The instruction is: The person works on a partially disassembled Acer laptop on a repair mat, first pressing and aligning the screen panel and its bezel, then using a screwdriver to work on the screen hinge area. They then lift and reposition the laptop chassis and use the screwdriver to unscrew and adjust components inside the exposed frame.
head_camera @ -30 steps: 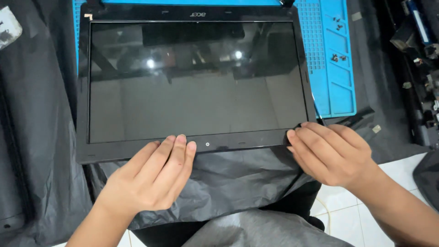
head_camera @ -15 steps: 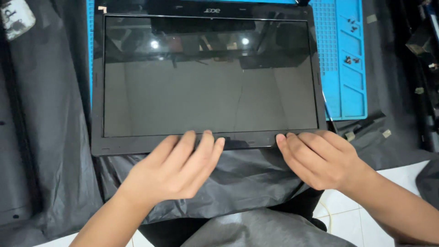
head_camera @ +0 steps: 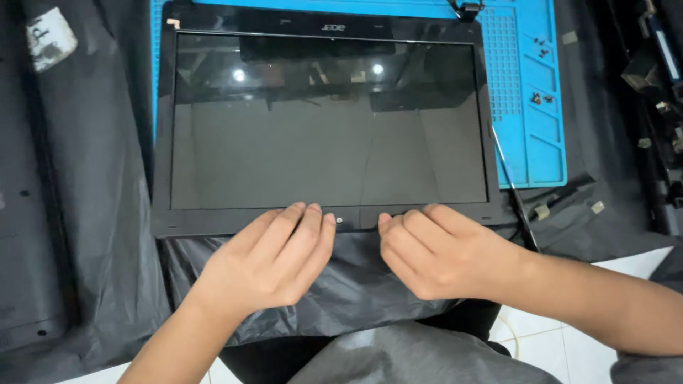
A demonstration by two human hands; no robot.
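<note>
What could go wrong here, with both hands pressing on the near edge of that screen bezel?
1. The left hand and right hand have fingertips on the thin lower bezel; too much force could crack it or stress the panel.
2. Loose screws sit on the blue mat; a shifting screen might scatter them.
3. The thin tool lies by the right corner and could be knocked off or scratch the frame.

screen panel [head_camera: 327, 128]: frame centre, lying on work mat [head_camera: 530, 107]
left hand [head_camera: 274, 259]: on panel's lower edge, centre-left
right hand [head_camera: 434, 249]: beside it, centre-right
screwdriver [head_camera: 514, 186]: right of panel
</note>
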